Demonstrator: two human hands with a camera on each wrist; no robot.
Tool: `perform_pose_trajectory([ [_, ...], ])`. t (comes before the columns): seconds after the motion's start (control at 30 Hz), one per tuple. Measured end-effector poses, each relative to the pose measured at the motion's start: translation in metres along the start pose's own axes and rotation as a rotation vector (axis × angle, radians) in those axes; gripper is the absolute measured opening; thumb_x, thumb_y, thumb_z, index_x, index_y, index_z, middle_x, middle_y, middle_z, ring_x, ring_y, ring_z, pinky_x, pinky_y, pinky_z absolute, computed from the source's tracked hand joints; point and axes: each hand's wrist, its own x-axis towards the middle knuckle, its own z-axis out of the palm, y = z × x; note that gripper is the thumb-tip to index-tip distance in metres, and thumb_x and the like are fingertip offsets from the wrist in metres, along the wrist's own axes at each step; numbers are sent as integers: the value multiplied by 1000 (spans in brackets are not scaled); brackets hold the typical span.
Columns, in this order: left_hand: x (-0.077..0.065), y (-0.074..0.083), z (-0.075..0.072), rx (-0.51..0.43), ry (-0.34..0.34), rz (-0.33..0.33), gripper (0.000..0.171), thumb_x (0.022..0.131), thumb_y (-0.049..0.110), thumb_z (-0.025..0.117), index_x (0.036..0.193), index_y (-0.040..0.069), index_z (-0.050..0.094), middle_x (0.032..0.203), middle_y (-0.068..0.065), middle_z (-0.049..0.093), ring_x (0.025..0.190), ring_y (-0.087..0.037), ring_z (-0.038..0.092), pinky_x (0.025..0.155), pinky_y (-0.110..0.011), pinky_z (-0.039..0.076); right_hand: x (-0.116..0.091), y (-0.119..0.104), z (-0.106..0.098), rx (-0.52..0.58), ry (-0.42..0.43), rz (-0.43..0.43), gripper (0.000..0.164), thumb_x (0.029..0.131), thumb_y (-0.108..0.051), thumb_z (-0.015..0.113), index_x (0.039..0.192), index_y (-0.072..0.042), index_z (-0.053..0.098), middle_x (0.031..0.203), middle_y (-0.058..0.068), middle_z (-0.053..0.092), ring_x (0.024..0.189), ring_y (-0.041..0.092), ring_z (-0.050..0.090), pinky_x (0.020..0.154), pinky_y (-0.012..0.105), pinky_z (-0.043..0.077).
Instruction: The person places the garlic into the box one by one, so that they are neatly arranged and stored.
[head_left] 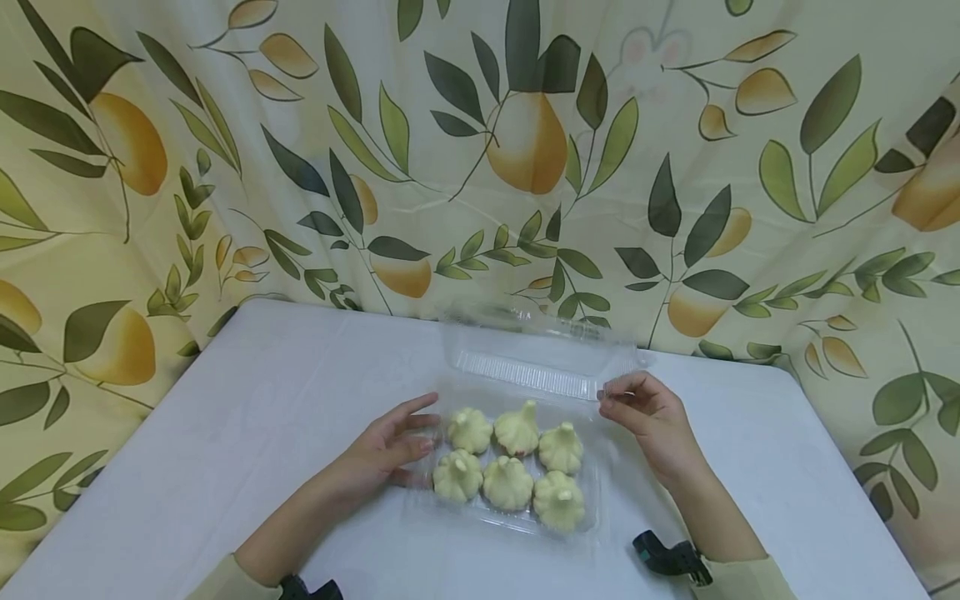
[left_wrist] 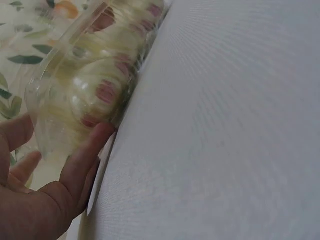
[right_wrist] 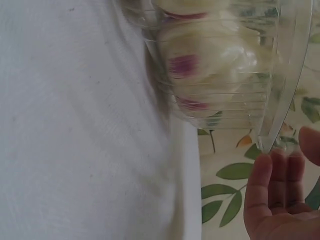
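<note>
A clear plastic clamshell box (head_left: 592, 508) sits on the white table with its lid (head_left: 540, 346) raised and leaning back. Inside are several pale garlic bulbs (head_left: 508, 483), in two rows. My left hand (head_left: 382, 450) rests against the box's left side, fingers spread; the left wrist view has its fingertip touching near the base, beside a garlic bulb (left_wrist: 97, 92). At the back right corner, by the hinge, my right hand (head_left: 652, 421) pinches the edge of the lid between thumb and fingertips. Purple-red patches mark the bulbs through the clear wall (right_wrist: 235, 107) in the right wrist view.
The white tablecloth (head_left: 300, 400) spreads around the box on every side. Behind the table hangs a curtain (head_left: 465, 225) printed with fruit and leaves. A black wrist device (head_left: 671, 558) is strapped at the right sleeve.
</note>
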Motion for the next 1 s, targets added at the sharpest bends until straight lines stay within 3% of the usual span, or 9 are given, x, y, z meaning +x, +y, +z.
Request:
perform_pose_trajectory([
  [0.2, 2, 0, 0, -67, 79, -9, 60, 102, 16, 57, 156, 24, 31, 153, -16, 33, 137, -36, 41, 91, -48, 55, 1, 3, 0, -261, 37, 15, 5, 91, 4, 67, 95, 1, 66, 103, -11, 66, 94, 3, 61, 75, 18, 54],
  [0.3, 3, 1, -1, -108, 95, -21, 52, 107, 34, 46, 156, 26, 32, 155, -14, 35, 136, -35, 44, 94, -47, 54, 1, 4, -1, -399, 30, -41, 5, 92, 2, 64, 96, 3, 67, 110, -4, 68, 98, 1, 60, 74, 18, 53],
  [0.43, 3, 3, 0, -161, 67, -24, 61, 104, 55, 35, 158, 27, 27, 160, -13, 30, 142, -37, 38, 102, -47, 48, 1, 4, -4, -529, 16, -96, 11, 95, -2, 62, 101, -3, 71, 115, 11, 69, 97, 0, 61, 74, 20, 52],
  [0.6, 3, 2, 2, -148, 14, -40, 58, 107, 33, 44, 160, 30, 19, 166, -10, 18, 148, -36, 26, 107, -45, 45, 1, 5, -9, -676, 10, -64, 15, 98, -12, 61, 109, -11, 72, 110, 8, 71, 92, 3, 63, 75, 22, 51],
  [0.7, 4, 1, 3, -121, 29, -52, 66, 104, 22, 52, 160, 28, 18, 164, -14, 19, 144, -37, 33, 101, -46, 50, 2, 5, -9, -717, -13, -16, 16, 97, -17, 63, 110, -13, 71, 107, 5, 71, 89, 9, 64, 74, 24, 52],
  [0.77, 3, 1, 4, -85, 58, -65, 67, 101, 21, 57, 159, 22, 23, 157, -19, 28, 132, -36, 46, 93, -46, 54, 2, 5, -9, -720, -35, 12, 16, 96, -17, 64, 111, -12, 69, 103, 5, 70, 86, 12, 63, 71, 24, 51],
  [0.87, 1, 1, 4, 0, 64, -118, 52, 101, 29, 59, 144, 6, 42, 128, -23, 56, 101, -28, 63, 79, -42, 60, 2, 6, -8, -697, -60, 44, 17, 94, -14, 64, 111, -10, 65, 92, 6, 68, 78, 14, 60, 66, 25, 49],
  [0.93, -1, 2, 2, 58, 7, -160, 47, 102, 38, 54, 127, -2, 53, 105, -18, 66, 84, -24, 67, 71, -40, 61, 1, 7, -7, -676, -66, 65, 19, 92, -10, 63, 111, -9, 62, 84, 6, 65, 72, 14, 57, 63, 25, 47],
  [1.0, -3, 3, 1, 93, -74, -186, 50, 103, 43, 49, 112, -5, 59, 92, -17, 71, 79, -26, 70, 68, -40, 61, 1, 8, -6, -647, -70, 80, 21, 90, -6, 61, 111, -7, 60, 77, 6, 62, 68, 12, 55, 60, 25, 47],
])
